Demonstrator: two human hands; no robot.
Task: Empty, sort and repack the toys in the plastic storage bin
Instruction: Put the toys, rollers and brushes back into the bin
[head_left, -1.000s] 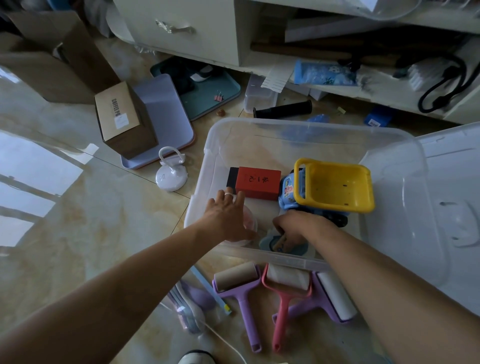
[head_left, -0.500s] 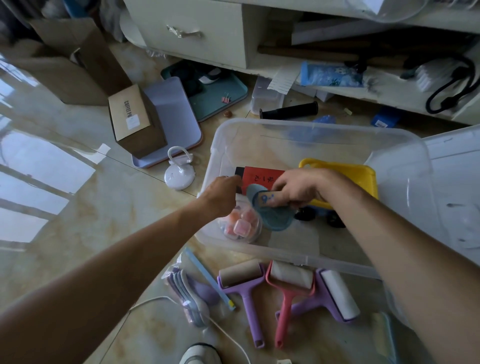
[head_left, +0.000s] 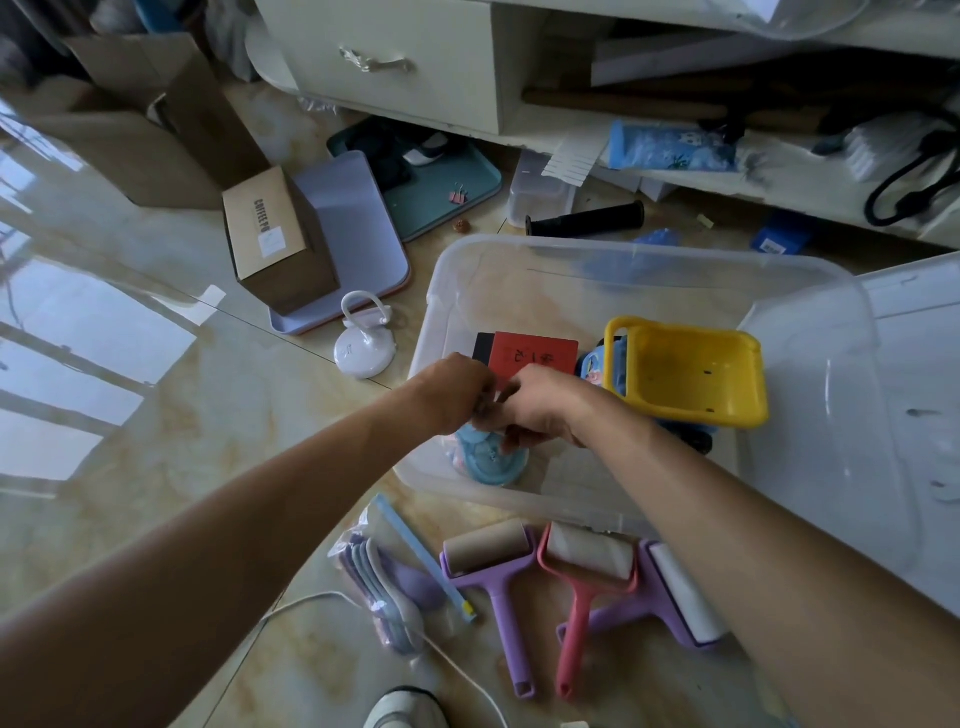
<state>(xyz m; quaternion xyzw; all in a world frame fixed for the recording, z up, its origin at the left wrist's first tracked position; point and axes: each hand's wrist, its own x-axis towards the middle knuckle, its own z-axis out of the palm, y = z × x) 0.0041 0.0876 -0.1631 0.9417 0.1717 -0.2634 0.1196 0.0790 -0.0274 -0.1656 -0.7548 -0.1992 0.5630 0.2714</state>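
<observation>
Clear bin (head_left: 441, 291) — both hands' grip meets on blue container (head_left: 493, 462) beside its near rim.

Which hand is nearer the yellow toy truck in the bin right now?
Right. The right hand sits just left of the yellow toy truck, close beside it. The left hand is farther left, beyond the right hand, over the blue container.

1. A brown cardboard box (head_left: 275, 239) is standing on a lilac plastic tray (head_left: 353, 218).
2. A white round suction hook (head_left: 363, 348) is lying on the floor beside the tray.
3. A black ribbed grip (head_left: 584, 221) is lying near the cream cabinet (head_left: 410, 57).
</observation>
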